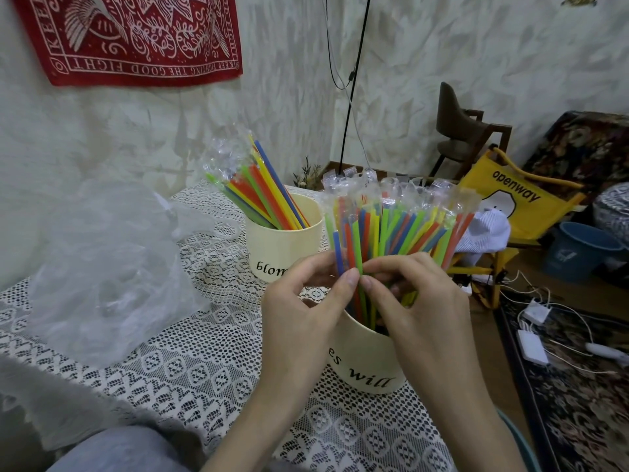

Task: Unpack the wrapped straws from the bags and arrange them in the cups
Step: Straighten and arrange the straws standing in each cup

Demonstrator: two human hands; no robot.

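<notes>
A fanned bundle of wrapped coloured straws (398,229) stands in the near cream cup (369,362), which bears black lettering. My left hand (303,308) and my right hand (412,294) both hold this bundle just above the cup's rim, fingers curled round the straws and fingertips meeting at the front. Behind it, a second cream cup (282,247) holds more wrapped straws (262,195) that lean to the left. A crumpled clear plastic bag (109,267) lies on the table at the left.
The table has a white lace cloth (190,362). To the right on the floor are a yellow folding chair (510,202), a blue bucket (578,250), chargers with cables (534,335) and a patterned rug. A black pole (354,83) stands behind the table.
</notes>
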